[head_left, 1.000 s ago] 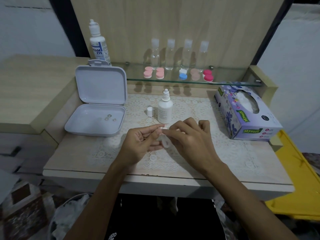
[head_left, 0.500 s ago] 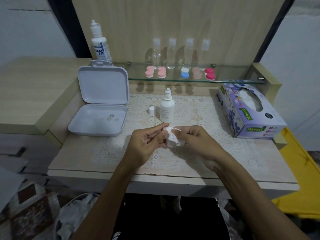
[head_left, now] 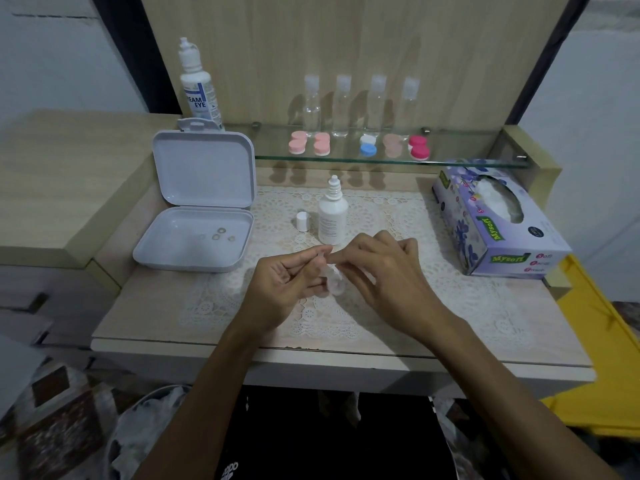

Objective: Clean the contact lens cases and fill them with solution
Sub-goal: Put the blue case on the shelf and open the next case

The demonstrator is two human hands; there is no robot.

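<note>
Desk (head_left: pixel 145 327): pale wood top under a lace mat, glass shelf (head_left: pixel 450 161) across the back.

Tissue box (head_left: pixel 498 220): purple, on the desk's right side, tissue showing at the slot.

White hinged box (head_left: pixel 197 216): lid up, left of the mat, a few small rings lying in its tray.

Tall solution bottle (head_left: pixel 199 88): upright behind the hinged box.

4 clear bottles (head_left: pixel 341 105): standing in a row on the shelf.

Small dropper bottle (head_left: pixel 332 216): upright on the mat, cap off; its white cap (head_left: pixel 302 221) stands just beside it, to the left.

Left hand (head_left: pixel 284 289): fingers curled, thumb and forefinger pinching the far end of the clear lens case (head_left: pixel 334 284), which is held above the mat between both hands, just in front of the dropper bottle.

Right hand (head_left: pixel 384 271): fingers bent over the case's far well; whether it holds a tissue I cannot tell.

5 capped lens cases (head_left: pixel 367 146): pink, blue-and-white and red, lined up on the shelf.

Change noted: half a second ago a white wad of tissue showed between the fingers; now only the clear case is visible there. The wiping of this case looks about done, so filling from the uncapped dropper seems next.
</note>
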